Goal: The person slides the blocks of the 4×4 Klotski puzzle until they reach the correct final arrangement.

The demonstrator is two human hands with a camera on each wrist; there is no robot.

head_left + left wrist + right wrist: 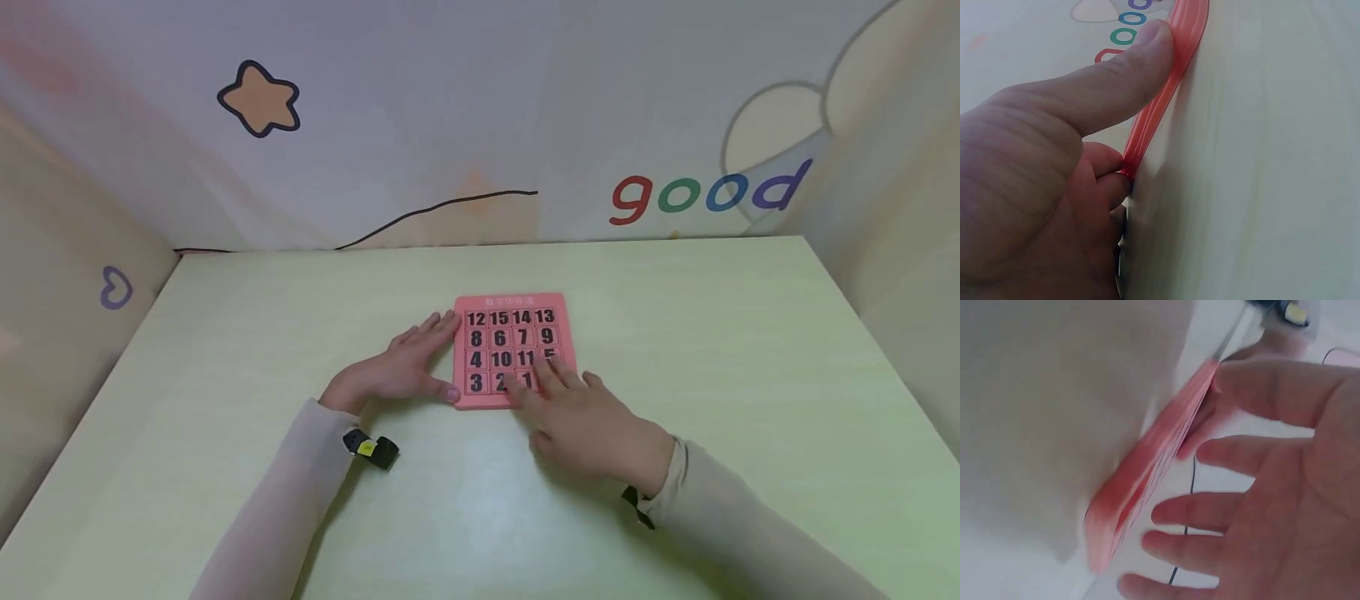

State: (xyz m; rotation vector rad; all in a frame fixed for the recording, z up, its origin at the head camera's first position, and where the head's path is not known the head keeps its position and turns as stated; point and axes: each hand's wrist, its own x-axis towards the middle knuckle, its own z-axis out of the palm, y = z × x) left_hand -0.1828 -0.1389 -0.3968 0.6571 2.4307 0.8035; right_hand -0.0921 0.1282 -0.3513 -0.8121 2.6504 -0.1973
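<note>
Head view: the pink sliding number puzzle [510, 347] lies flat on the pale green counter [225, 375], between my two hands. Its frame has rounded corners and pale lettering along the top border. Bold black numerals read 12, 15, 14, 13; then 8, 6, 7, 9; then 4, 10, 11 and a partly covered 5; then 3, 2, 1, the final cell hidden. My left grip [401, 367] is spread along the left edge, thumb at the lower corner. My right grip [585, 421] is spread above the lower right cells.

Left wrist view: the frame shows as a narrow, grooved, glossy red strip; my straight thumb rests against it.

Right wrist view: the puzzle appears almost edge-on, slightly blurred. My fingers are straight and apart; I cannot tell whether they touch it.
</note>
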